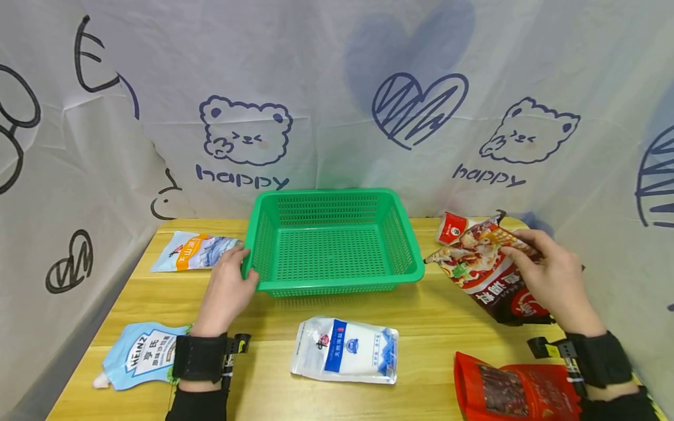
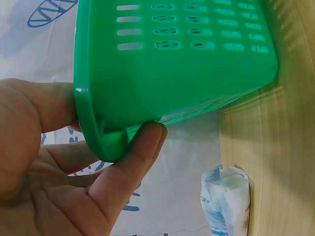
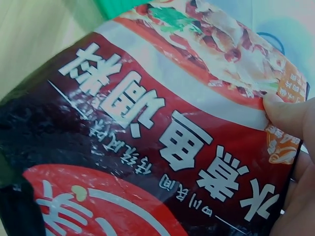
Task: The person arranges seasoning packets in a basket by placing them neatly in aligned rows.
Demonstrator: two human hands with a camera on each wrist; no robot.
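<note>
A green plastic basket [image 1: 337, 286] stands at the middle back of the table, its inside bare. At its left front corner my left hand [image 1: 230, 286] grips the rim, thumb on one side and fingers curled over the other, as the left wrist view shows. My right hand [image 1: 553, 275] pinches a dark red seasoning packet [image 1: 495, 275] by its edge, to the right of the basket. The packet, printed with a food picture and large white characters, is tilted and fills most of the right wrist view. Behind it, a red and white packet [image 1: 451, 228] is partly hidden.
A blue and white packet [image 1: 195, 251] lies left of the basket. Nearer lie a light blue Heinz pouch [image 1: 144, 356], a white and blue salt bag [image 1: 344, 351] and a red pouch with a window [image 1: 518, 392]. White printed cloth [image 1: 326, 88] closes off the back and sides.
</note>
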